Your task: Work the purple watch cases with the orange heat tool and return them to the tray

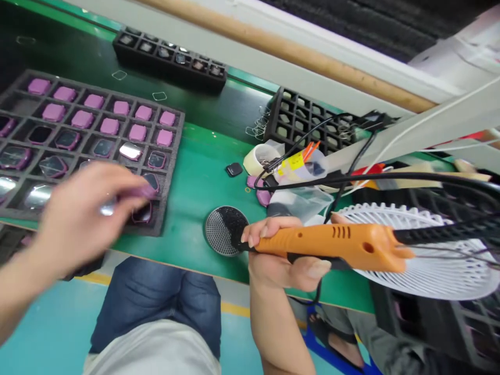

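Observation:
My right hand [281, 255] is wrapped round an orange electric screwdriver [336, 246] that lies level over the green bench, its black tip over a round black perforated disc [225, 229]. My left hand [84, 216], blurred by motion, pinches a pink watch case [142, 192] above the near right corner of a dark foam tray [172, 156]. The tray's cells hold several pink watch cases, some face up with shiny screens.
A second black tray [172, 62] lies at the back, and a black grid crate [300, 117] beside it. Tape, bags, loose pink parts and cables clutter the middle right [289, 172]. A white fan grille [429, 260] stands at the right. My knees sit below the bench edge.

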A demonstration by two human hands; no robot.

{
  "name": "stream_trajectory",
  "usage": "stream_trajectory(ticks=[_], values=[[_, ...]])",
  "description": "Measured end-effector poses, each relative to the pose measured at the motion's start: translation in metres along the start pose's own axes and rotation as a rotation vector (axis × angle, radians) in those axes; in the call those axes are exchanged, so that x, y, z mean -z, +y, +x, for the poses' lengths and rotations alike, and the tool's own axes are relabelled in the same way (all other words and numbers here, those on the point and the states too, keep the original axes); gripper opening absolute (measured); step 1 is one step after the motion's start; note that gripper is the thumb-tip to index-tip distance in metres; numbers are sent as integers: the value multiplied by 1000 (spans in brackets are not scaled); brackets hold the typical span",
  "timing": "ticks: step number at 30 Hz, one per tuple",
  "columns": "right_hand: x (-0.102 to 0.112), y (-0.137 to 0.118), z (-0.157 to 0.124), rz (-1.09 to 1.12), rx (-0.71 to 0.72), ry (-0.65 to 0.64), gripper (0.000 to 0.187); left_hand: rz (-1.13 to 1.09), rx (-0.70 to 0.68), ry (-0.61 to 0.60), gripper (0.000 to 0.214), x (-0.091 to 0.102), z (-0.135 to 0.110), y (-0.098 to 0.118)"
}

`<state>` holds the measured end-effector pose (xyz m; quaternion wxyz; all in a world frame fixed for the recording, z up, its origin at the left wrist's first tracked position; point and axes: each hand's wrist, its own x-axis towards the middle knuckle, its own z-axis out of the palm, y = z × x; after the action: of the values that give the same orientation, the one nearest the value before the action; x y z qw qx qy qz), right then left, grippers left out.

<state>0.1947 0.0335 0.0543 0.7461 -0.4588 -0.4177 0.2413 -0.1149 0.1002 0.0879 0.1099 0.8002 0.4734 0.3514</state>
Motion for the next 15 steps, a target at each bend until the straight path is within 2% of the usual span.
stream_trajectory(ticks=[1,3,5,7,11,15], values=[[0,0,0,-5,-5,-5,58,-79,-44,-95,18,-19,-17,26],[0,1,0,-12,-8,-12,58,-237,-62,-244,24,-53,-45,62],[0,2,0,-12,-4,-15,57,-309,-42,-323,26,-79,-64,77],[-1,3,1,-1,11,-11,57,-259,-47,-305,27,-97,-74,81],[-2,3,0,32,37,4,58,-86,-72,-233,27,-110,-81,84],[-1,2,-2,31,23,0,62,-68,-47,-229,22,-112,-86,86]])
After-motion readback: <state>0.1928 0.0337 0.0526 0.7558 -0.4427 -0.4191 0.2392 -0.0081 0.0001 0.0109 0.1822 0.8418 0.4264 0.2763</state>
